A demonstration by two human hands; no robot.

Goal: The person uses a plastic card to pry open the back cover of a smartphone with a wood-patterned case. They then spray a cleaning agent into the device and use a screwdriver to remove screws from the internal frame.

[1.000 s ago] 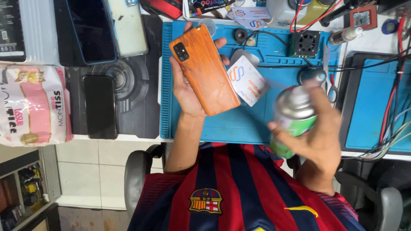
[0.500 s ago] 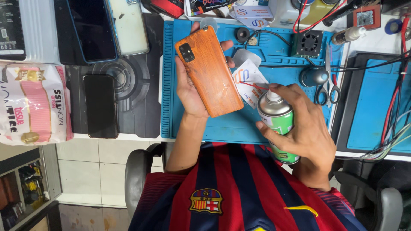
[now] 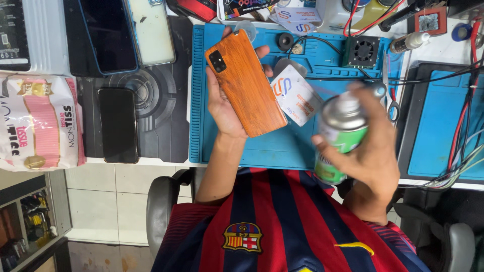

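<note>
My left hand [image 3: 222, 108] holds a phone [image 3: 247, 83] with an orange wood-grain back, camera lens facing up, above a blue work mat [image 3: 282, 148]. My right hand [image 3: 375, 156] grips a green spray can [image 3: 340, 126] with a silver top, motion-blurred, to the right of the phone and apart from it. A white card with orange print [image 3: 295, 95] lies on the mat between phone and can.
A black phone [image 3: 117, 125] lies on a dark pad at left, beside a pink-and-white tissue pack [image 3: 38, 121]. Two more phones [image 3: 108, 35] lie at the top left. A small black fan [image 3: 363, 50], scissors [image 3: 390, 103], cables and a second blue mat [image 3: 438, 131] are at right.
The spray can came in close to the phone's lower edge half a second ago, then swung back out to the right. The phone stayed nearly still in my left hand.
</note>
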